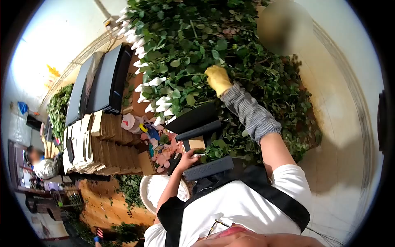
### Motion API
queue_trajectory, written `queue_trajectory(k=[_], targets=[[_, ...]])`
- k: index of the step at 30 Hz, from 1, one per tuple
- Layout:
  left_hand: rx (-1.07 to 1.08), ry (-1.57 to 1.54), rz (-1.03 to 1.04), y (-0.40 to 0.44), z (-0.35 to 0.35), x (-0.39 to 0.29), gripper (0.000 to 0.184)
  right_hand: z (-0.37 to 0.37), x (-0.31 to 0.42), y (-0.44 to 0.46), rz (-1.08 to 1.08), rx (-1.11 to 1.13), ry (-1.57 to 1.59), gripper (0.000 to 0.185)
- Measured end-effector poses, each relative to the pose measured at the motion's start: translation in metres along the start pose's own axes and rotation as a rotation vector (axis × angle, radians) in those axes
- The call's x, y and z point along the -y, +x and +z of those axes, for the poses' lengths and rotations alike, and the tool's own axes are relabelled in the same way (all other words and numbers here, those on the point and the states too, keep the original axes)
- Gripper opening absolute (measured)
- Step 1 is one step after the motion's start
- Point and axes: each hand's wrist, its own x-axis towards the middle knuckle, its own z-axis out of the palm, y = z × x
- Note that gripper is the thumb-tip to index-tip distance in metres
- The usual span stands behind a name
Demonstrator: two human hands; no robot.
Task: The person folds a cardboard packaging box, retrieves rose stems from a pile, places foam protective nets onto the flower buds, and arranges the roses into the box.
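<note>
My right hand (218, 79), in a yellow glove with a grey knitted sleeve, is closed on a leafy rose stem within the pile of roses (185, 45). The rose heads along the pile's left edge look white and wrapped (157, 81). My bare left hand (188, 159) is low in front of me, its fingers at the white head of a rose (199, 155). That rose's leaves lie between two dark padded bars (209, 167). A tan card (197, 142) lies just beyond my left fingers. The left fingertips are partly hidden.
Stacks of folded brown cardboard (111, 152) stand at the left, with dark panels (105, 80) behind. Pink petals (164, 158) and small items lie beside them. A white-lined bin (144, 191) is below my left arm. Another person (46, 168) is at far left.
</note>
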Motion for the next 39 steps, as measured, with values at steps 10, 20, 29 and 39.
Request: queue_trajectory(k=[10,20,29,39], targets=[[0.015,-0.058,0.1,0.008,0.001,0.027,0.026,-0.158,0.032,-0.087,-0.026,0.13,-0.312,0.058],[0.021,0.272,0.166,0.008,-0.002,0.008,0.024,-0.142,-0.027,-0.03,0.087,-0.112,-0.049,0.045],[0.017,0.641,0.381,0.005,-0.008,-0.002,0.033,-0.135,0.034,-0.191,-0.187,0.527,0.432,0.033],[0.171,1.149,0.593,0.01,-0.002,-0.052,0.039,0.04,0.038,-0.307,0.097,0.697,-0.226,0.014]])
